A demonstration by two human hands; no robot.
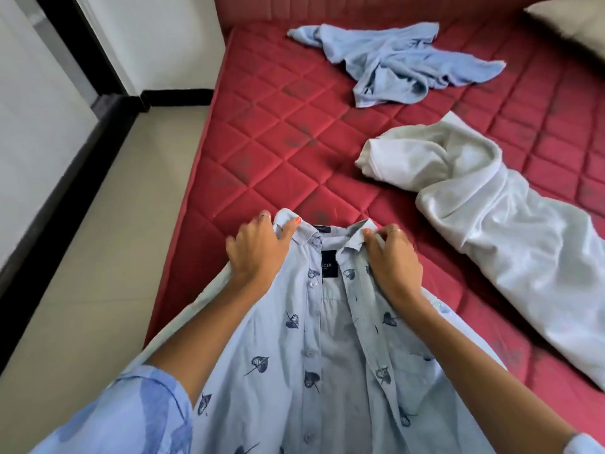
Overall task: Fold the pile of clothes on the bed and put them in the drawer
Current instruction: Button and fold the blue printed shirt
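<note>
A light blue button-up shirt with dark leaf prints (327, 348) lies front up at the near edge of the red quilted mattress (268, 149), its front open and a dark label showing inside the collar. My left hand (255, 250) grips the shirt's left shoulder by the collar. My right hand (393, 257) pinches the right collar tip and shoulder. A crumpled plain light blue garment (393, 60) lies at the far side of the bed. A white garment (491, 204) lies bunched to the right.
The mattress's left edge drops to a beige tiled floor (108, 244) with a black skirting along white walls. A pale pillow corner (569, 21) shows at the top right. No drawer is in view.
</note>
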